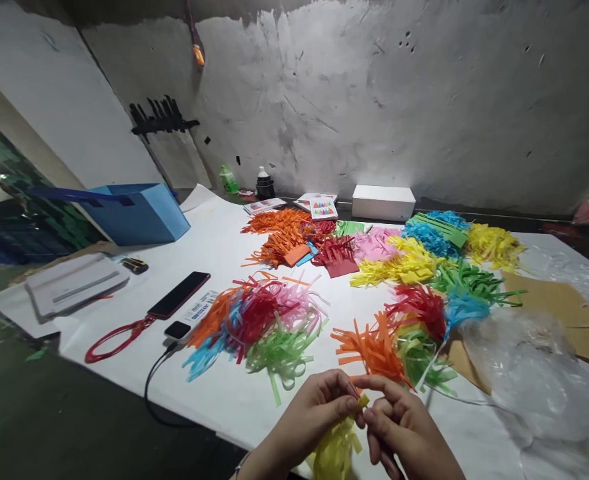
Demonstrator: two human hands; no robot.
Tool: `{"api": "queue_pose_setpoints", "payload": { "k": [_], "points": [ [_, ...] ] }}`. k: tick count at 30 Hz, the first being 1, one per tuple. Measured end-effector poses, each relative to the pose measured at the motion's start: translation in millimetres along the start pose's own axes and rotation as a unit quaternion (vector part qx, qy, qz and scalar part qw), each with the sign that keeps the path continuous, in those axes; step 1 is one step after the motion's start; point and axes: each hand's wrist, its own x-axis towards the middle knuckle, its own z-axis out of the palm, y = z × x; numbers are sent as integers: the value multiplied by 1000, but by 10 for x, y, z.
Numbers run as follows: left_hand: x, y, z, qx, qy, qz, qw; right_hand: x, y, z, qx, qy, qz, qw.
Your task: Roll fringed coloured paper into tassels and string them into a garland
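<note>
- Hanging at the bottom centre of the frame, the yellow tassel (335, 450) lies under and between the two hands, its lower strips cut off by the bottom edge.
- The left hand (319, 403) is nearly closed, thumb and forefinger pinching the tassel's small rolled top.
- The right hand (399, 427) meets that top from the other side, finger and thumb close together; whether it grips the roll or only touches it, I cannot tell.
- A thin dark line shows between the fingertips, too fine to make out; both forearms run out of frame.
- Just above the right hand, an orange tassel (374, 347) and a green tassel (424, 360) overlap, partly hiding each other.
- Above the left hand, a mixed heap of tassels (269, 313) covers the middle of the white tabletop (224, 260); single pieces are hard to separate.
- At lower right, crumpled clear plastic (529, 373) blurs what lies beneath.
- At left centre lies a phone (182, 295), dark-screened; farther up, a blue bag (144, 217), its inside out of sight.
</note>
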Motion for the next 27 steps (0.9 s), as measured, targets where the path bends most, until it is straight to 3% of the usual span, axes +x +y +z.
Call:
{"api": "queue_pose_setpoints", "payload": {
  "k": [4,7,9,12,13,16,17,19,21,22,24,27],
  "points": [
    [-14,13,12,19,-20,-6,1000,14,3,48,-5,32,-20,999],
    [-14,1,25,44,-19,12,999,15,34,94,-75,56,-44,995],
    [-18,-61,24,101,5,35,994,25,64,90,-179,107,-95,973],
    [-43,-239,19,252,34,62,965,79,112,-22,-289,198,-195,916],
    [-52,-302,18,306,10,71,949,107,127,-84,-278,215,-209,912],
    [-36,-384,-7,399,-113,106,904,194,173,-293,-126,242,-197,942],
    [-8,-353,-38,435,-114,116,886,216,190,-352,-67,252,-193,946],
    [83,-201,-164,530,-13,115,840,244,228,-434,8,267,-182,946],
    [210,15,-381,633,137,83,757,249,265,-463,22,274,-167,947],
    [277,119,-514,653,180,67,733,246,281,-463,16,270,-156,950],
    [396,269,-785,681,239,26,692,237,305,-441,0,253,-135,958],
    [490,315,-1083,707,272,-24,653,231,323,-386,-21,234,-118,965]
  ]
}}
